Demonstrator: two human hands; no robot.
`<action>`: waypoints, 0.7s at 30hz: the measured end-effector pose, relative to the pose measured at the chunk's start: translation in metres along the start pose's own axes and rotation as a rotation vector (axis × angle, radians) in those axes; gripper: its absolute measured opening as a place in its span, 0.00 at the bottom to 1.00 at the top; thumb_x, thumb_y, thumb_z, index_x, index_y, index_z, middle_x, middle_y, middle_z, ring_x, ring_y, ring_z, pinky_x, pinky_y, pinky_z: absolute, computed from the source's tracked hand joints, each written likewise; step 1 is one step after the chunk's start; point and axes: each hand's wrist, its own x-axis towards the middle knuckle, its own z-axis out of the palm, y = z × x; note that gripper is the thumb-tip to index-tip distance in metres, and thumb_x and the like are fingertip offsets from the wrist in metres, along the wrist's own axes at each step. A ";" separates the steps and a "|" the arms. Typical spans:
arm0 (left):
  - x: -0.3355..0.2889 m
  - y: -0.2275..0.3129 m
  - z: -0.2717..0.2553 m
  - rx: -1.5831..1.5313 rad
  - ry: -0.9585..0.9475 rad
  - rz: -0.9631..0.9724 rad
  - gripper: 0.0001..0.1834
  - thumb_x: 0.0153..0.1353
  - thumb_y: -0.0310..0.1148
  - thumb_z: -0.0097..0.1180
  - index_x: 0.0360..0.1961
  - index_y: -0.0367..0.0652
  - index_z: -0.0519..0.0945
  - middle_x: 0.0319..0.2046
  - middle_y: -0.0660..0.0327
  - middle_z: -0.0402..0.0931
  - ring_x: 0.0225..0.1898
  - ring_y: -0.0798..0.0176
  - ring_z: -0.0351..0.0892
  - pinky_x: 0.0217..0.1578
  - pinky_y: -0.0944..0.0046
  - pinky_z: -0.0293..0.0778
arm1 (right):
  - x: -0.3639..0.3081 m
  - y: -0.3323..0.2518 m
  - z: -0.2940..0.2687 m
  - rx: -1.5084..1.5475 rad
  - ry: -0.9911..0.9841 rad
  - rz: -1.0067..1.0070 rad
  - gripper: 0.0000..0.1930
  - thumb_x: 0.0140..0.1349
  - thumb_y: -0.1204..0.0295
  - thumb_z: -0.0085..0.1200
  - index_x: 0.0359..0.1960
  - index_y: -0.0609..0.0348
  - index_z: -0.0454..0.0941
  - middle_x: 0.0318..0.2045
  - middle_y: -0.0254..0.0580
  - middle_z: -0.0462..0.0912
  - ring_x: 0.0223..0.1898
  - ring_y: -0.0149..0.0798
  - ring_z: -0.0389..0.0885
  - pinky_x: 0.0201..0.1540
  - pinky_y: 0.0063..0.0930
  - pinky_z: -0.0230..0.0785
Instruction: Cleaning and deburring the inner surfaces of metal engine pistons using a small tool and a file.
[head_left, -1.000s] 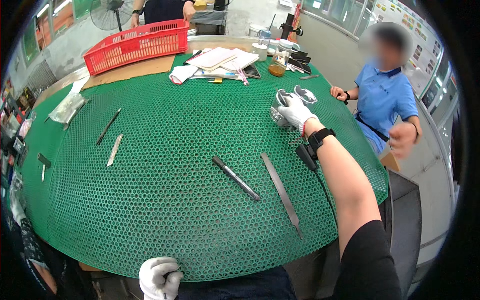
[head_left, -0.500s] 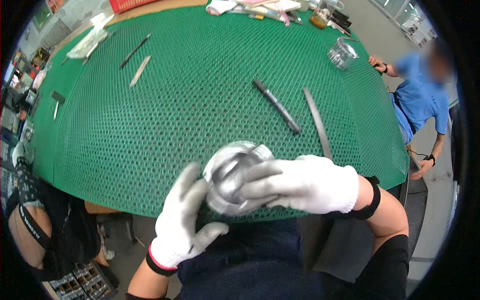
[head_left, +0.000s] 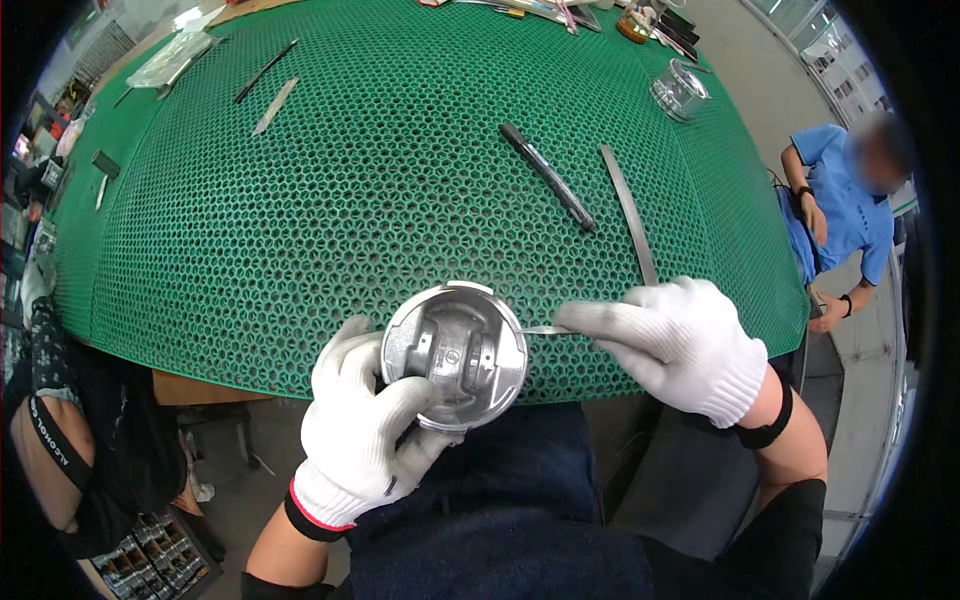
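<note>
An engine piston of bare metal, its hollow underside facing up, sits at the near edge of the green mat. My gloved left hand grips its left side, thumb over the near rim and fingers against the outer wall. At the piston's right, my gloved right hand is closed, thumb and fingers together, on a thin silvery metal strip. The strip's tip meets the right rim of the piston; its other end is hidden in the glove.
Beyond my right hand lie a black marker and a flat metal bar. Another piston stands far right. A dark rod and pale stick lie far left. One person in blue is at right; another person's arm shows left.
My right hand has moved off the piston to the right, and the thin strip now shows in it. My left hand has closed onto the piston's side. The person in blue shifted their arms.
</note>
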 end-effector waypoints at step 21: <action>0.001 0.005 0.007 0.047 0.031 0.011 0.21 0.37 0.45 0.76 0.32 0.51 0.82 0.37 0.58 0.75 0.45 0.48 0.75 0.59 0.37 0.69 | -0.014 -0.040 0.041 1.160 -0.498 0.278 0.23 0.71 0.65 0.49 0.67 0.43 0.69 0.30 0.43 0.84 0.28 0.34 0.84 0.32 0.30 0.80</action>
